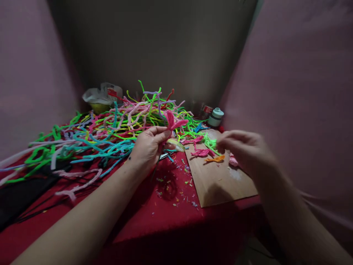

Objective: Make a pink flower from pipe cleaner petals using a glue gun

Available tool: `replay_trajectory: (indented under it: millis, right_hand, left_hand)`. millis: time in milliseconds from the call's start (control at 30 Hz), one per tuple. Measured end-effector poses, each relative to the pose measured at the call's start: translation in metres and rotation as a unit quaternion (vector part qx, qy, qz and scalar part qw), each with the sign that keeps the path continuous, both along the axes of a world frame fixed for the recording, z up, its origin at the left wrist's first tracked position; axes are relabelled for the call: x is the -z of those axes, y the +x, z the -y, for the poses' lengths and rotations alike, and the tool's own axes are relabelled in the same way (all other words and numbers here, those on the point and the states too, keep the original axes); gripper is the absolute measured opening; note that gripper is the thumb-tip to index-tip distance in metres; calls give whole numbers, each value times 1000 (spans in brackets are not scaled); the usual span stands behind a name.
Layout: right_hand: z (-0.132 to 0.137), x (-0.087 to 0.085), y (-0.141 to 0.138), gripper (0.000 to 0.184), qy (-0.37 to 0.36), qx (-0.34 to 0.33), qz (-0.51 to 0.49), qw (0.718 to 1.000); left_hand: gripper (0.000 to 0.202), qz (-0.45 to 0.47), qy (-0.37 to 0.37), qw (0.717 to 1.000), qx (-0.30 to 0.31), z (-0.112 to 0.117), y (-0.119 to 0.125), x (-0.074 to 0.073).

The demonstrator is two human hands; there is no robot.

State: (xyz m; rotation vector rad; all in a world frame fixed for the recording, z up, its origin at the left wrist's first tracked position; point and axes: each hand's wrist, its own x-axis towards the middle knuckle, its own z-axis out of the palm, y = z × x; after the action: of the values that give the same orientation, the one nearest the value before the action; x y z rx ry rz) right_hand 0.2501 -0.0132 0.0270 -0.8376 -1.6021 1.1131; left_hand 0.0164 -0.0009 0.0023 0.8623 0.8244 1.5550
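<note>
My left hand (149, 145) pinches a bright pink pipe-cleaner piece (173, 123) between thumb and fingers; two looped, petal-like ends stick up above the grip, and its lower part is hidden by the hand. To the right, my right hand (242, 147) is raised over the wooden board (217, 184), its fingertips drawn together and slightly blurred. Whether anything thin sits between them cannot be made out. Behind those fingertips lies a bright green pipe-cleaner piece (209, 141). Pink (202, 152) and orange (215, 159) pipe-cleaner pieces rest on the board too.
A large heap of multicoloured pipe cleaners (110, 129) covers the table's back left. Scissors (164, 156) lie beneath my left hand. Fluff clippings (176, 187) dot the red cloth (154, 224). A pale green bottle (216, 117) and a plastic bag (96, 96) stand at the back.
</note>
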Motion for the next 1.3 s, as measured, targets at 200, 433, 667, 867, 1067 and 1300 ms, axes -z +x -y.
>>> replay_trajectory:
  millis: [200,433,667,867,1067,1300]
  right_hand:
    - [-16,21,-49,30,19,-85,9,996]
    - [-24,23,-80,29,101,-115,54,987]
    - [-30,32,-86,21,21,-139,-59,988]
    - [-30,35,-85,21,-23,-149,-44,988]
    - [-35,46,-82,20,-21,-141,-63,988]
    - [-33,53,-86,30,-23,-185,-125,975]
  left_hand:
    - [11,17,14,1000,12,1,1,0]
    - [17,131,-84,988,20,-11,-6,7]
    - [12,102,-86,990,37,-16,-9,15]
    - [11,59,-67,996,30,-12,-9,10]
    - [12,113,-103,988,38,-12,-7,8]
    - [12,146,-133,980,14,-15,-7,7]
